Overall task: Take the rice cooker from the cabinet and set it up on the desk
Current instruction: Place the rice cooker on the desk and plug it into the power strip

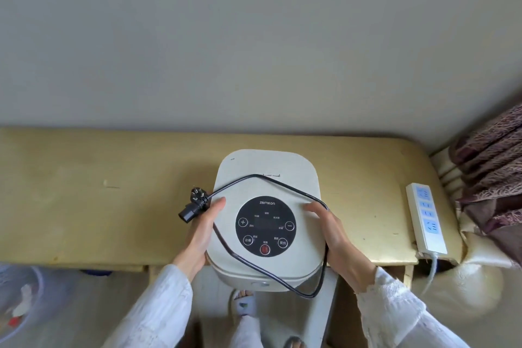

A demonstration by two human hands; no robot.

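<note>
A white rice cooker [265,178] with a round black control panel stands at the front edge of a yellow wooden desk [99,206], its near part overhanging the edge. My left hand [202,232] grips its left side and my right hand [339,240] grips its right side. A black power cord [271,181] lies looped over the lid. Both of the cord's plugs [193,205] hang off the lid's left side, just above my left hand.
A white power strip [426,217] lies on the desk's right end, its cable dropping over the front edge. A patterned curtain [491,167] hangs at far right. A clear basin [19,302] sits on the floor at lower left. My slippered feet show below the cooker.
</note>
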